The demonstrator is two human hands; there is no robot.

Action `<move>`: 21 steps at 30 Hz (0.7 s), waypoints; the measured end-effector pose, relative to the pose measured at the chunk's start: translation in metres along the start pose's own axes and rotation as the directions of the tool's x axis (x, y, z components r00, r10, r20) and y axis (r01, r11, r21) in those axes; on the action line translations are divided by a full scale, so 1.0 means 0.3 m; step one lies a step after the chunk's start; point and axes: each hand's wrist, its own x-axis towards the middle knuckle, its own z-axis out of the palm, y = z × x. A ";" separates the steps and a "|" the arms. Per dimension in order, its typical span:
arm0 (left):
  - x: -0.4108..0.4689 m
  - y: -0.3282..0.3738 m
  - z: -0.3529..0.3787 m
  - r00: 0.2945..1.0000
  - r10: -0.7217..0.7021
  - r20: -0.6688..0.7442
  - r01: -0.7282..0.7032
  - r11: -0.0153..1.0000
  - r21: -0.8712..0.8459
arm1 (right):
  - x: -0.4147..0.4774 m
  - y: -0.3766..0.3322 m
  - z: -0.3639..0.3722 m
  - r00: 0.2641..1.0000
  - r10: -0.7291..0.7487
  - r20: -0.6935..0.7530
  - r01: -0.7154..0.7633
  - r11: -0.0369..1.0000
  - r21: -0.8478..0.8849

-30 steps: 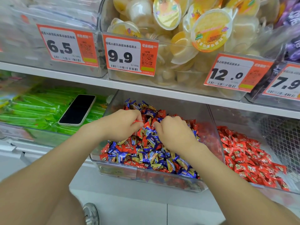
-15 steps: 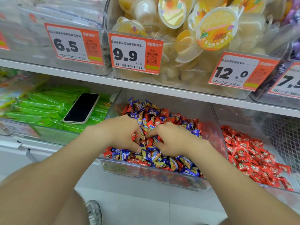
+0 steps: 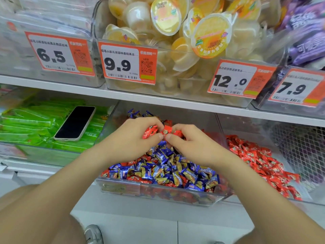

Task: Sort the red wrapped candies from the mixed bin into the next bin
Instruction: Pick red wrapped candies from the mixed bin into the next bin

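Both hands are sitting higher than half a second ago, when they were digging knuckle-deep into the pile. We are now holding them just above the heap, near the middle of the frame. Our left hand [image 3: 130,140] is curling its fingers round red wrapped candies [image 3: 149,132], and our right hand [image 3: 193,147] is pinching more of them between thumb and fingertips. One red piece is sitting between the two thumbs, and we cannot tell which hand is gripping it. The fingertips of the two hands are nearly meeting.

Below them the mixed bin [image 3: 158,195], a clear plastic tub at lower centre, is holding blue-and-gold candies [image 3: 163,171], with red ones showing along its front and left edges. Just to its right, the next bin [image 3: 311,194] is carrying a spread of sorted red candies [image 3: 260,161] only.

At the left of the frame a smartphone [image 3: 75,123] is lying with its dark screen up on green stick packs [image 3: 26,124]. A white shelf board [image 3: 158,99] is running across the frame above. It is bearing clear bins of jelly cups [image 3: 209,36] at upper centre and purple packets [image 3: 307,41] at upper right. Orange-and-white price tags [image 3: 126,63] reading 6.5, 9.9, 12.0 and 7.9 are hanging on the fronts of those bins. A grey shoe [image 3: 93,234] is showing at the bottom edge.
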 end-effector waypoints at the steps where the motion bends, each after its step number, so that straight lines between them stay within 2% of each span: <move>1: -0.003 0.021 0.020 0.999 0.030 -0.022 -0.030 0.999 -0.011 | -0.015 0.003 0.000 1.000 0.024 0.012 -0.025 0.997 0.068; 6: 0.009 0.131 0.114 0.988 0.133 -0.083 -0.138 0.989 -0.052 | -0.115 0.025 -0.050 0.989 0.118 -0.083 -0.095 0.966 0.241; 9: 0.034 0.182 0.171 0.989 0.090 -0.117 -0.110 0.978 -0.178 | -0.180 0.053 -0.124 0.967 0.237 -0.096 -0.171 0.879 0.444; 12: 0.065 0.267 0.236 0.995 0.061 -0.076 -0.080 0.961 -0.266 | -0.244 0.114 -0.209 0.928 0.340 -0.155 -0.188 0.784 0.591; 14: 0.088 0.347 0.274 0.992 0.114 -0.046 -0.122 0.960 -0.252 | -0.287 0.166 -0.268 0.884 0.385 -0.265 -0.211 0.835 0.508; 16: 0.125 0.430 0.312 0.981 0.193 -0.038 -0.196 0.966 -0.166 | -0.325 0.241 -0.318 0.817 0.386 -0.428 -0.251 0.907 0.338; 18: 0.186 0.497 0.368 0.967 0.255 -0.026 -0.257 0.963 -0.084 | -0.353 0.322 -0.361 0.759 0.385 -0.526 -0.333 0.923 0.194; 19: 0.222 0.523 0.404 0.961 0.277 -0.013 -0.278 0.960 -0.038 | -0.365 0.354 -0.381 0.757 0.403 -0.514 -0.370 0.913 0.171; 21: 0.293 0.558 0.483 0.957 0.288 0.039 -0.291 0.954 0.070 | -0.388 0.403 -0.411 0.782 0.478 -0.400 -0.427 0.878 0.214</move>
